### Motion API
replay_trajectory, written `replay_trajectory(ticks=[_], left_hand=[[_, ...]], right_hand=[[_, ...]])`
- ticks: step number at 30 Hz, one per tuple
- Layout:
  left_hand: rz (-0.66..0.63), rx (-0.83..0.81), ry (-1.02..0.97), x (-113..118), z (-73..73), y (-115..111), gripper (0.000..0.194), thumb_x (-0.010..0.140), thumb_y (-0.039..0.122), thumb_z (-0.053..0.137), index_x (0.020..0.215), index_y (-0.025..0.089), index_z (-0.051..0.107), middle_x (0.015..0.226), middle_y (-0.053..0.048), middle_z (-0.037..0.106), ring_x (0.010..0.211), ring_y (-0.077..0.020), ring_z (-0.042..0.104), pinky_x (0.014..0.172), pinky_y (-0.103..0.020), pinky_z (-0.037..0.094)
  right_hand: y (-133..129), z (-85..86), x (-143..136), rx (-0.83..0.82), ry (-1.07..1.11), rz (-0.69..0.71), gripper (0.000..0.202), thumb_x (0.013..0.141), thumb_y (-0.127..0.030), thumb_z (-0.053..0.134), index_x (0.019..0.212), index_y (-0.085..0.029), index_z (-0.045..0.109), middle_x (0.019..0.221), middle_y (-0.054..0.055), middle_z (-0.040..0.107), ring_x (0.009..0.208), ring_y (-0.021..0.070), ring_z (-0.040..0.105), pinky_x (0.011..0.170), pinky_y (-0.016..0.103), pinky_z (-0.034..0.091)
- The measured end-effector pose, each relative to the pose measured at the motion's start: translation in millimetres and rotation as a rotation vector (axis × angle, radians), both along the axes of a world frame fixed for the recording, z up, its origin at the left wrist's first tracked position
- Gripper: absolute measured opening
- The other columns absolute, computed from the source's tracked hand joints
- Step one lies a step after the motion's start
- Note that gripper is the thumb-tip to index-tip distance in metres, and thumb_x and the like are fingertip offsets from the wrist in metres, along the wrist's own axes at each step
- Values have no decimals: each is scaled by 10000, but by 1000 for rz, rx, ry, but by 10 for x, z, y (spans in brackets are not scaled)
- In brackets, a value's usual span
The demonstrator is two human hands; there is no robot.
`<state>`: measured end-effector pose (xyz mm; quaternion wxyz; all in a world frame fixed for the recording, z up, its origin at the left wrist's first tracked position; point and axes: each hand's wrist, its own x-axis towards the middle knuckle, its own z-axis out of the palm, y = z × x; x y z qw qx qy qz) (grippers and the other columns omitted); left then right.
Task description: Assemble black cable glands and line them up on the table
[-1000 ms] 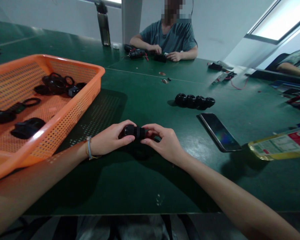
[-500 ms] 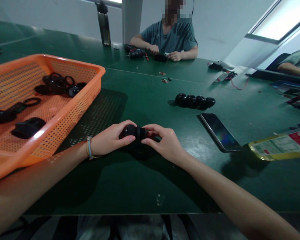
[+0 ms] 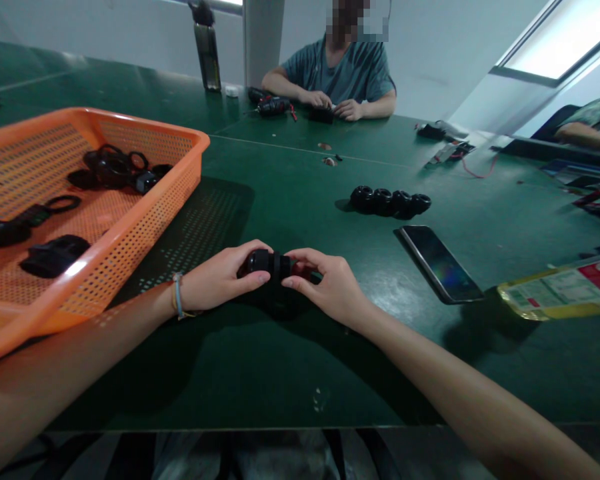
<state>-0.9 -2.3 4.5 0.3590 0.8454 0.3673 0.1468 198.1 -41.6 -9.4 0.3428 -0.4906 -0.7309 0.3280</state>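
My left hand is closed around the left end of a black cylindrical part with a raised ring at its middle. My right hand pinches the right end between thumb and fingers. The part lies level between both hands, just above the green table. Its exact kind cannot be made out, and its ends are partly hidden by my fingers. Beyond my right hand, several shiny black round parts sit in a row.
On the left stands an orange perforated basket holding loose black parts. To the right lie a phone and a bottle of yellow liquid. Across the table a person sits by a power drill and a tall bottle.
My hands and the black part hold almost the same position. Across the table, one hand of the other person has shifted slightly toward their other hand.
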Motion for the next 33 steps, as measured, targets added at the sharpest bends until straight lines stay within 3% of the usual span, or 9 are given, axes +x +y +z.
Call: replay_trajectory(ticks=[5, 10, 15, 33], left_hand=[[7, -8, -7, 7, -1, 7, 458, 786, 468, 397, 1082, 131, 493, 830, -38, 590, 727, -184, 549, 652, -274, 431], [24, -8, -38, 13, -17, 15, 456, 786, 452, 398, 1089, 123, 492, 881, -49, 592, 770, -190, 553, 702, -291, 440], [16, -5, -31, 13, -6, 11, 451, 781, 462, 393, 1066, 128, 493, 852, -42, 585, 732, -181, 541, 681, -287, 433], [3, -3, -18, 11, -3, 14, 508, 788, 488, 382, 1108, 110, 497, 868, -53, 591, 754, -190, 555, 687, -289, 438]], right_hand=[[-16, 9, 4, 41, 25, 19, 231, 770, -240, 633, 988, -168, 612, 772, 12, 669, 673, 129, 611, 645, 274, 496], [-27, -32, 6, 45, 91, 47, 376, 744, -197, 637, 1103, -193, 525, 767, -14, 644, 662, 122, 612, 662, 283, 513], [-13, -70, 6, 45, 113, 23, 294, 744, -165, 629, 1021, -212, 541, 751, -30, 644, 665, 116, 619, 672, 283, 513], [-8, -26, -3, 15, 88, 4, 276, 732, -161, 643, 997, -186, 574, 711, -30, 656, 654, 115, 621, 681, 279, 507]])
